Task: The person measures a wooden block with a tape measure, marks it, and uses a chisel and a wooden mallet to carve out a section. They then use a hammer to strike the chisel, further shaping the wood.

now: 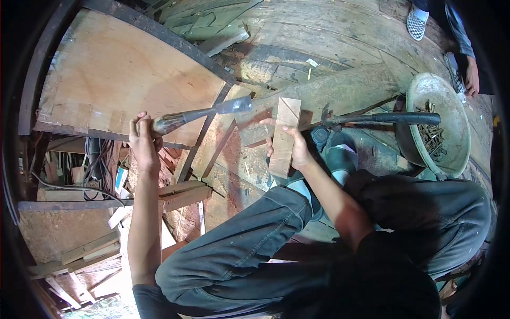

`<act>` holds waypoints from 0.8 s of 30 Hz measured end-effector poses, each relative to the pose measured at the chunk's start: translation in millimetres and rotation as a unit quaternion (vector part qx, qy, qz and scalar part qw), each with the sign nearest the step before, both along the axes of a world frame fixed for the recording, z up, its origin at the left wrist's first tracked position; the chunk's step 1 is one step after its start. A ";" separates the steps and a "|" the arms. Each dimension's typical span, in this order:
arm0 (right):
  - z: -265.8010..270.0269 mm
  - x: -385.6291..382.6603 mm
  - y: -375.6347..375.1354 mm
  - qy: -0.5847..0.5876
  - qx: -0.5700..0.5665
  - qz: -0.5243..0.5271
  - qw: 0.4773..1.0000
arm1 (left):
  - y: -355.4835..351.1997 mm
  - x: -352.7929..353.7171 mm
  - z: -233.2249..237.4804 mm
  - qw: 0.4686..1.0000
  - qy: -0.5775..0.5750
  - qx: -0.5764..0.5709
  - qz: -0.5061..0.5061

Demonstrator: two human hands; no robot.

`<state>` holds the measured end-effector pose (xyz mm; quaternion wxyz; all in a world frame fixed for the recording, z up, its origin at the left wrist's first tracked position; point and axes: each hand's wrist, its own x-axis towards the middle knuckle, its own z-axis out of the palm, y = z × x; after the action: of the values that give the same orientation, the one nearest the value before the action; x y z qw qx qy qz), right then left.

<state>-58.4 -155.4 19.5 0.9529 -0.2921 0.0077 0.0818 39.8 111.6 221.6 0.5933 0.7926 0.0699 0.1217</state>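
Note:
My left hand [143, 141] is closed around the wooden handle of a broad-bladed chisel [196, 115], its metal blade pointing right over the plywood panel's edge. In my right hand [295, 146] is a short flat wooden block [285, 139], tilted nearly upright, with a dark diagonal line near its top end; the thumb lies across its face. Blade and block are apart. Just right of the block, a claw hammer [382, 118] with a dark handle reaches across to the bucket's rim.
A pale bucket [462, 143] containing many nails stands at right. A framed plywood panel [133, 69] fills the upper left. Wood offcuts [186, 195] and cables [95, 181] lie at left. Another person's hand [472, 80] and checkered shoe [416, 25] show at upper right.

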 end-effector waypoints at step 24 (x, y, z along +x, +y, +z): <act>50.3 6.3 -16.4 -0.314 -0.243 -0.031 0.917 | -42.9 -29.7 -15.7 0.908 -0.075 0.361 -0.199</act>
<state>-52.1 -171.8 69.8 0.8080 -0.5249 -0.2631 -0.0478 10.1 68.8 205.9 0.2821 0.9387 -0.1826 0.0766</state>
